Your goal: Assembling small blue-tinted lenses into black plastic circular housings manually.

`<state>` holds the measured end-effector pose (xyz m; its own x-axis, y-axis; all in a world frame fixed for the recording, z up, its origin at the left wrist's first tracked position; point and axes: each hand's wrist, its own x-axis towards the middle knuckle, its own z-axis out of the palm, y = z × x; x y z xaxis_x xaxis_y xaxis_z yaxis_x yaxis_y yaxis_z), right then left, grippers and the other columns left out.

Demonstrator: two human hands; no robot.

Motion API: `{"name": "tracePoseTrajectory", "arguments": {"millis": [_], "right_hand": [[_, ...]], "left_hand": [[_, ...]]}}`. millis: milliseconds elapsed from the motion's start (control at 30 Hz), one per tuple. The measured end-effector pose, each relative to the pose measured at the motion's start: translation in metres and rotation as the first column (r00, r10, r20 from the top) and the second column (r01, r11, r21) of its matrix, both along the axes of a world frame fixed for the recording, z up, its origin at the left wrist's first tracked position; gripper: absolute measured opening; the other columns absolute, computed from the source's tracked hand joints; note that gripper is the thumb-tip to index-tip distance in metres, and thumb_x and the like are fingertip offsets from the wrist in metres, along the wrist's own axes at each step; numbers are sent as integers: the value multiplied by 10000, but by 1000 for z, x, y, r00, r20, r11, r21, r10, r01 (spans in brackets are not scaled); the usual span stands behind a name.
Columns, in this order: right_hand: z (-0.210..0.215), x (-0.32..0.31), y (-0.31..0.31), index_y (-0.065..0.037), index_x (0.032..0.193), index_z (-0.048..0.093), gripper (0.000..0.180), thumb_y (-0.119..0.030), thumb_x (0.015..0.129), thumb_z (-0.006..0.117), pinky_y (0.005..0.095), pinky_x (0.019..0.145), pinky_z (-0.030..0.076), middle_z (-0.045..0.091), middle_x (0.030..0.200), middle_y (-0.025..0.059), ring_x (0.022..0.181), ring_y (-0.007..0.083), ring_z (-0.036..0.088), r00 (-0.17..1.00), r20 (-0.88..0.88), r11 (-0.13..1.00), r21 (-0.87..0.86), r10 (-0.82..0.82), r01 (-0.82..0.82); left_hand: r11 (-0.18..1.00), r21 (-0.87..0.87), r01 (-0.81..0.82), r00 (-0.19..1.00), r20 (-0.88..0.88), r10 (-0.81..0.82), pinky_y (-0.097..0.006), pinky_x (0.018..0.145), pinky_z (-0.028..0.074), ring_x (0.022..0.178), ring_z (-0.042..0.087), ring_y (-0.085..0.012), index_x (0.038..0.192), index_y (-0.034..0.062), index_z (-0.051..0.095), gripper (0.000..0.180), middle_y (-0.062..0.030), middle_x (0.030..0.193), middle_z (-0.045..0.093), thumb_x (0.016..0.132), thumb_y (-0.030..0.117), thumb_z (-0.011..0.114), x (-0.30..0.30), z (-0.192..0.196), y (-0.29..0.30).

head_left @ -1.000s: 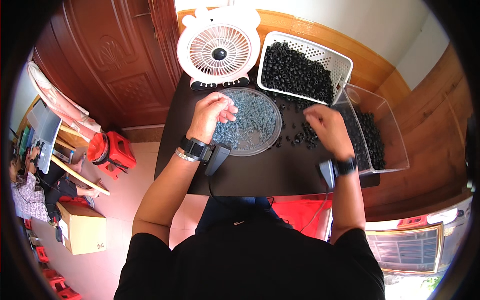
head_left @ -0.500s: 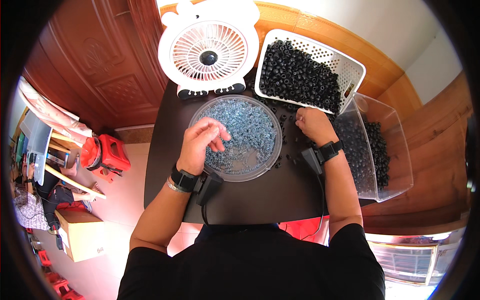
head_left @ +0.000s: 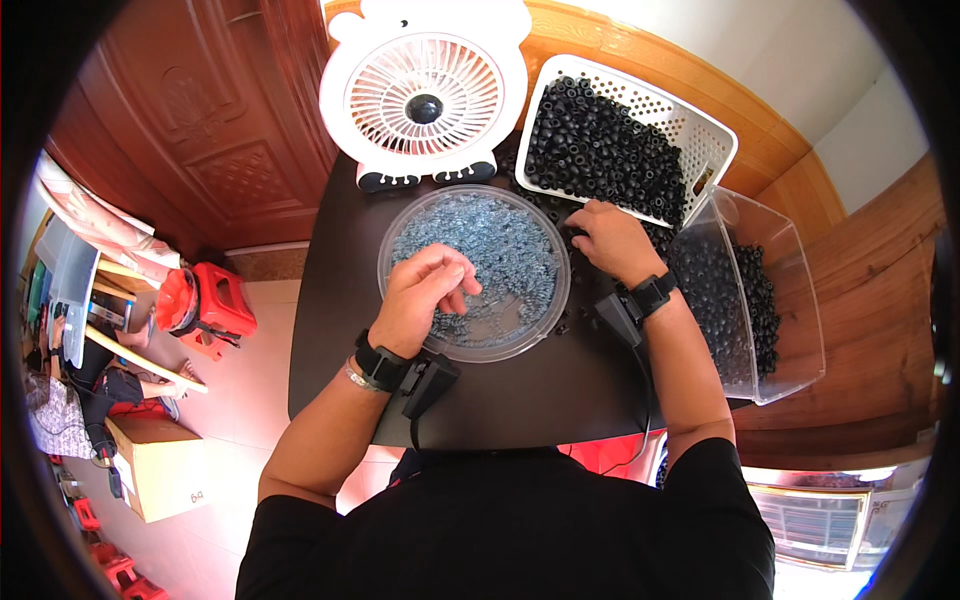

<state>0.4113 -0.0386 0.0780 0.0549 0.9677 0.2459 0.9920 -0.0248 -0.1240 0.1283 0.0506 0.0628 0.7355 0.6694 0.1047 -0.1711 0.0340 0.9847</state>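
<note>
A round clear tray [head_left: 378,272] holds many small bluish, glassy-looking pieces [head_left: 480,235]. Over its lower left part hovers my left hand [head_left: 430,290], fingers curled and thumb pressed to them; whatever they pinch is too small to make out. My right hand [head_left: 615,243] is at the tray's right side, low over loose black ring-like pieces [head_left: 553,213] scattered on the table. Its thumb and fingers are bent together, and what lies between the tips cannot be made out. Each wrist bears a black strapped device.
Behind stands a white perforated basket [head_left: 712,160] of black ring-like pieces. A clear plastic bin [head_left: 795,290] with more of them is at the right. A white animal-shaped fan [head_left: 345,60] stands behind the tray. Another person's leg [head_left: 160,388] and red stools [head_left: 225,300] are on the left.
My right hand has shifted left, closer to the tray's rim. My left hand has moved slightly right and down over the bluish pieces, its fingers curling further.
</note>
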Motion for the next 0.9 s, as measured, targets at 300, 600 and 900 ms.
{"name": "tracePoseTrajectory", "arguments": {"millis": [300, 600, 900], "right_hand": [[6, -6, -7, -16, 874, 621, 158, -105, 749, 657, 352, 656, 485, 605, 783, 114, 706, 263, 606, 964, -266, 999, 32, -16, 26], [40, -114, -10, -33, 863, 602, 195, -5, 711, 720, 297, 615, 488, 610, 782, 68, 702, 204, 622, 714, -592, 925, 185, 374, -331], [18, -113, 0, -45, 881, 642, 197, 72, 729, 687, 268, 671, 500, 634, 857, 62, 772, 176, 629, 618, -638, 888, 323, 461, -328]], "left_hand": [[998, -41, 44, 997, -55, -47, -219, 543, 398, 590, 547, -95, 891, 50, 599, 224, -67, 801, 644, 897, 243, 485, 0, -2, -2], [974, -30, 223, 966, -132, -225, -190, 491, 364, 563, 509, -78, 970, 60, 546, 370, -14, 722, 547, 951, 399, 398, 3, -10, -9], [865, -405, 295, 955, 91, -283, -233, 499, 378, 564, 524, -138, 956, 53, 531, 261, -23, 696, 511, 914, 302, 468, 3, -18, -2]]}}
